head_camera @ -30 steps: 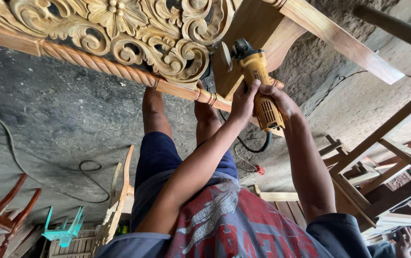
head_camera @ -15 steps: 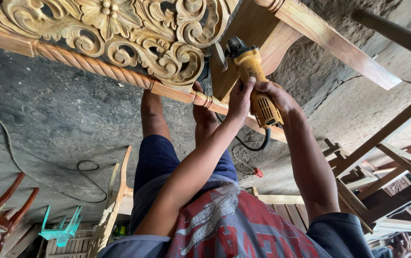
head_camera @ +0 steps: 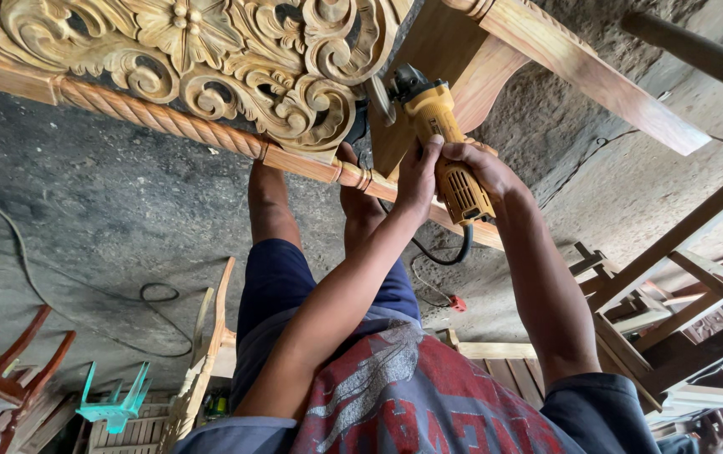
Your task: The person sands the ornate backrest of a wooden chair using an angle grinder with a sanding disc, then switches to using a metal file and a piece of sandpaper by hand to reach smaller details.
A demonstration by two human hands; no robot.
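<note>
While both hands (head_camera: 454,172) grip it, the yellow grinder (head_camera: 445,151) points its disc up-left at the carved panel (head_camera: 210,67).

Our hands (head_camera: 454,168) around the angle grinder (head_camera: 441,134), its disc against the carved wooden panel (head_camera: 210,59) left of it, our legs (head_camera: 311,227) beneath.

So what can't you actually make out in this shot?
- Head view: the grinder's disc is mostly hidden behind the carved wooden panel.
- The yellow grinder has its grip covered by the left hand and right hand.
- The panel is cut off by the top edge.
</note>
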